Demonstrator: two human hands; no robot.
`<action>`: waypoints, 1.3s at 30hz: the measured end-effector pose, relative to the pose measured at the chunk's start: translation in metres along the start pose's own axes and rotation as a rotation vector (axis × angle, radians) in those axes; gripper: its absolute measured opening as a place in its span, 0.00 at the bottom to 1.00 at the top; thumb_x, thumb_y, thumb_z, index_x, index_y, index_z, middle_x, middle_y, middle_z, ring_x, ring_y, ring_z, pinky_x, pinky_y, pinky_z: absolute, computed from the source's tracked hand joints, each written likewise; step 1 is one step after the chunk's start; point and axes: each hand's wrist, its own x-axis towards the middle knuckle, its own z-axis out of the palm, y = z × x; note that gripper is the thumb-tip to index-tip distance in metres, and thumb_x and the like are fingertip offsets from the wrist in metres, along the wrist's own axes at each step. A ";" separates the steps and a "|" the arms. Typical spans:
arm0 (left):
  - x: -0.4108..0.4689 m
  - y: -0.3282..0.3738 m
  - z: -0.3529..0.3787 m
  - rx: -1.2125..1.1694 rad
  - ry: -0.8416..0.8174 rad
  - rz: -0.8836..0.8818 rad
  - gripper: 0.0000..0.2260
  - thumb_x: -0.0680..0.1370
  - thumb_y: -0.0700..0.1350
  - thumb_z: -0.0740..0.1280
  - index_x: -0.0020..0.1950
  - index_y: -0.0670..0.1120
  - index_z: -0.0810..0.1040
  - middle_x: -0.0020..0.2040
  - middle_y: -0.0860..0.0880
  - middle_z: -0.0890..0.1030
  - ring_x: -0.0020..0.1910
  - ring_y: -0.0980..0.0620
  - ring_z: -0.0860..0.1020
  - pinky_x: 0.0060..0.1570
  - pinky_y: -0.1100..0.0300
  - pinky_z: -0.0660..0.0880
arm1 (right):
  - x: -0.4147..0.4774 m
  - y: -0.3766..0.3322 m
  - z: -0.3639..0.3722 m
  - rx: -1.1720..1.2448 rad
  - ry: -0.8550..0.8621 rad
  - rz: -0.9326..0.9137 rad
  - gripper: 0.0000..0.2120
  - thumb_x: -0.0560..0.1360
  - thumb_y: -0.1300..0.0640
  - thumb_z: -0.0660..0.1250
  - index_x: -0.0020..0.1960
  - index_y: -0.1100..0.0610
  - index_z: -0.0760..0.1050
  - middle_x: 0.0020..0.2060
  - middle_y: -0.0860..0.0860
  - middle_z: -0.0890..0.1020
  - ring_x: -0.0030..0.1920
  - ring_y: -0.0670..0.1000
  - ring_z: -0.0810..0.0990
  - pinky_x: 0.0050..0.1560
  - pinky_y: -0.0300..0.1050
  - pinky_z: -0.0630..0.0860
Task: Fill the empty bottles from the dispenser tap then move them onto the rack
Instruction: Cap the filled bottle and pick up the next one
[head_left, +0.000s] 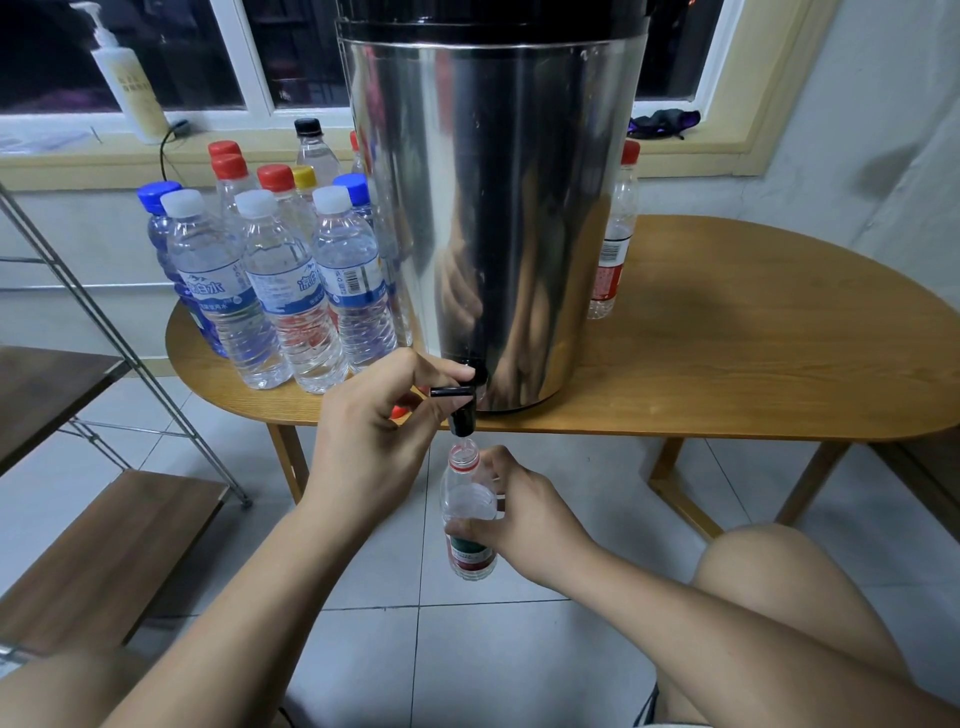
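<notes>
Filling needed teamwork: your left hand (371, 436) pinched the tap lever (451, 391), your right hand (524, 512) gripped the bottle (465, 499) under it.

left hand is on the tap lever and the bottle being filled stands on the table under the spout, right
Not quite: the bottle is not standing on the table. The head view shows the right hand holding it in the air under the spout, below the table's edge. The left hand is on the tap lever.
</notes>
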 end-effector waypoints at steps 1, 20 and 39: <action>0.000 0.000 0.000 0.000 -0.001 0.002 0.11 0.76 0.27 0.76 0.52 0.42 0.85 0.55 0.57 0.88 0.54 0.55 0.86 0.51 0.60 0.79 | 0.000 0.000 0.000 0.002 -0.003 0.000 0.27 0.70 0.44 0.83 0.57 0.38 0.67 0.55 0.38 0.82 0.55 0.42 0.83 0.58 0.46 0.82; 0.001 -0.001 -0.001 0.003 -0.001 0.011 0.12 0.76 0.28 0.76 0.52 0.44 0.85 0.55 0.57 0.87 0.54 0.54 0.86 0.50 0.59 0.79 | 0.000 -0.001 -0.001 0.000 -0.006 -0.009 0.28 0.70 0.44 0.83 0.58 0.37 0.67 0.57 0.38 0.82 0.57 0.42 0.82 0.58 0.44 0.82; 0.001 -0.001 0.000 -0.008 0.005 0.021 0.12 0.75 0.26 0.76 0.48 0.42 0.83 0.55 0.55 0.88 0.54 0.53 0.86 0.50 0.56 0.81 | 0.000 0.001 0.000 -0.010 -0.006 -0.002 0.28 0.70 0.43 0.83 0.58 0.38 0.68 0.57 0.39 0.82 0.58 0.44 0.82 0.59 0.48 0.83</action>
